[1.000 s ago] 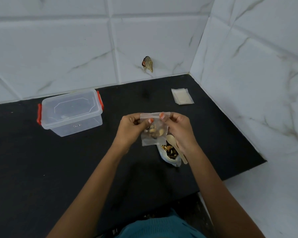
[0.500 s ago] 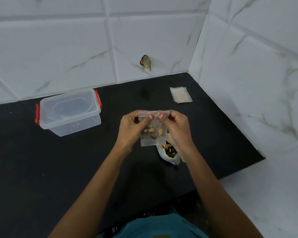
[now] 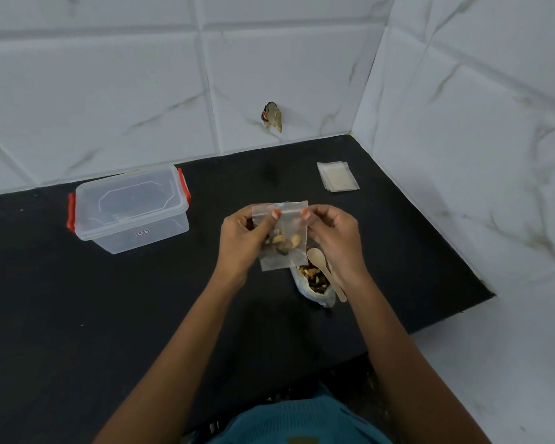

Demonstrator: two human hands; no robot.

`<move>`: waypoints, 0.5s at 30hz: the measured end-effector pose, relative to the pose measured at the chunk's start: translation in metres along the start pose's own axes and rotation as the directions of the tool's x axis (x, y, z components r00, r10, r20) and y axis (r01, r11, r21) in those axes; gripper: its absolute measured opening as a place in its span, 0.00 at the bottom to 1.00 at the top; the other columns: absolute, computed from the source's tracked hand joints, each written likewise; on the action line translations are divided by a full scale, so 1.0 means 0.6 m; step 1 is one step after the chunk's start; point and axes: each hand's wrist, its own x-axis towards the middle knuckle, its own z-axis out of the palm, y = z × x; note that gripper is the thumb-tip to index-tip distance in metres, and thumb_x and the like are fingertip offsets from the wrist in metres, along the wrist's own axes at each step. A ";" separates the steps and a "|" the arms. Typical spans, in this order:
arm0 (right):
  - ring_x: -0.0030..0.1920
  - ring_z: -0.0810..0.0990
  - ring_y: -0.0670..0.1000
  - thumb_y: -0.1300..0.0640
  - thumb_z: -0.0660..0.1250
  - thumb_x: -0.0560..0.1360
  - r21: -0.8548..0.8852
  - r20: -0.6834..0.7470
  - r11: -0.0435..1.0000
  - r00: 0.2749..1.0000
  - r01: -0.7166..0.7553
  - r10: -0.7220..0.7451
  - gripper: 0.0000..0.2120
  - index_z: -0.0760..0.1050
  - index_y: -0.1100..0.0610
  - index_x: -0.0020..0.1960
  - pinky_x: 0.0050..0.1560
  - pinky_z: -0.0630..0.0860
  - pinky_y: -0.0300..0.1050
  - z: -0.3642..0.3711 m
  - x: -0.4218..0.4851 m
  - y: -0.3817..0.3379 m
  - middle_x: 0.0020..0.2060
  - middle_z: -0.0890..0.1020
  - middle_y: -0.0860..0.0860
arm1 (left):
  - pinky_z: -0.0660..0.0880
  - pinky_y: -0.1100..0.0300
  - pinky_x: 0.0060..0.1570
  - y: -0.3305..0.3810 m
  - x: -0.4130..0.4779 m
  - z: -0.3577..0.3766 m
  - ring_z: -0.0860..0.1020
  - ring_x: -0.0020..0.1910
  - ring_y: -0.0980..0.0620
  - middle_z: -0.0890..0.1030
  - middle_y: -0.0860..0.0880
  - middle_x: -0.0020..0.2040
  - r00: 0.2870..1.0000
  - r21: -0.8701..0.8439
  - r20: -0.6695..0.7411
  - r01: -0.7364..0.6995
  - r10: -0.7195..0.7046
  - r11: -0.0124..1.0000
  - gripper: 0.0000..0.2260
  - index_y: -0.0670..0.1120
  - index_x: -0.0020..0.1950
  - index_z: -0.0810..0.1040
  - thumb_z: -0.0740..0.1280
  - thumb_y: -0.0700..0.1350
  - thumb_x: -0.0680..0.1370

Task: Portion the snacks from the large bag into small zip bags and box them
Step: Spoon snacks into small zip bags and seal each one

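Above the bench (image 3: 109,315), just over the large bag (image 3: 314,288), the small zip bag (image 3: 285,257) of snacks is pinched at its top strip by the left hand (image 3: 241,241) and the right hand (image 3: 334,238), whose grip should press evenly along the strip so it seals fully.

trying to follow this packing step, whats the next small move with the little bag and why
Probably press the zip strip shut, sliding the pinch along it. The left hand and right hand both pinch the small zip bag at its top edge, mixed nuts sit inside, and the clear lidded box is closed, so sealing likely comes before boxing.
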 end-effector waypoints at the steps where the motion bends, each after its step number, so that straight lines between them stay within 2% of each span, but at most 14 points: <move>1: 0.48 0.82 0.54 0.59 0.68 0.73 -0.012 -0.009 1.000 1.000 -0.003 0.003 0.01 0.78 0.54 0.44 0.52 0.79 0.54 -0.001 0.001 -0.001 0.43 0.83 0.54 | 0.79 0.65 0.43 0.000 0.000 -0.001 0.82 0.43 0.56 0.82 0.49 0.44 1.000 -0.005 0.008 0.005 -0.005 1.000 0.04 0.48 0.47 0.78 0.66 0.40 0.76; 6: 0.51 0.80 0.55 0.63 0.66 0.74 0.022 -0.039 0.999 0.999 -0.027 0.028 0.06 0.78 0.54 0.45 0.55 0.77 0.56 0.002 0.003 -0.002 0.43 0.81 0.51 | 0.78 0.66 0.41 -0.001 -0.004 0.000 0.82 0.43 0.57 0.82 0.51 0.43 0.997 -0.038 0.077 0.030 -0.027 0.999 0.05 0.46 0.49 0.78 0.65 0.39 0.76; 9: 0.50 0.79 0.52 0.64 0.63 0.76 0.001 -0.030 1.000 1.000 -0.010 0.010 0.07 0.77 0.55 0.47 0.55 0.77 0.53 0.003 0.005 -0.003 0.43 0.80 0.49 | 0.78 0.67 0.41 0.002 -0.006 0.000 0.82 0.43 0.59 0.83 0.54 0.41 0.991 -0.072 0.132 0.045 -0.035 0.996 0.07 0.48 0.50 0.77 0.65 0.38 0.75; 13: 0.52 0.78 0.52 0.64 0.61 0.77 -0.028 -0.002 1.000 1.000 0.005 -0.005 0.06 0.75 0.58 0.51 0.53 0.77 0.47 0.002 0.007 -0.002 0.46 0.79 0.53 | 0.79 0.64 0.46 0.000 -0.007 0.002 0.81 0.49 0.57 0.80 0.52 0.50 0.982 -0.079 0.183 0.067 -0.052 0.995 0.16 0.49 0.56 0.74 0.69 0.42 0.69; 15: 0.50 0.79 0.52 0.64 0.61 0.77 -0.038 0.030 0.998 0.999 0.040 -0.039 0.06 0.76 0.58 0.49 0.51 0.77 0.46 0.002 0.005 0.000 0.45 0.79 0.54 | 0.79 0.61 0.48 0.002 -0.003 0.006 0.80 0.51 0.54 0.79 0.51 0.52 0.981 -0.044 0.182 0.075 -0.065 0.996 0.20 0.49 0.56 0.75 0.70 0.46 0.66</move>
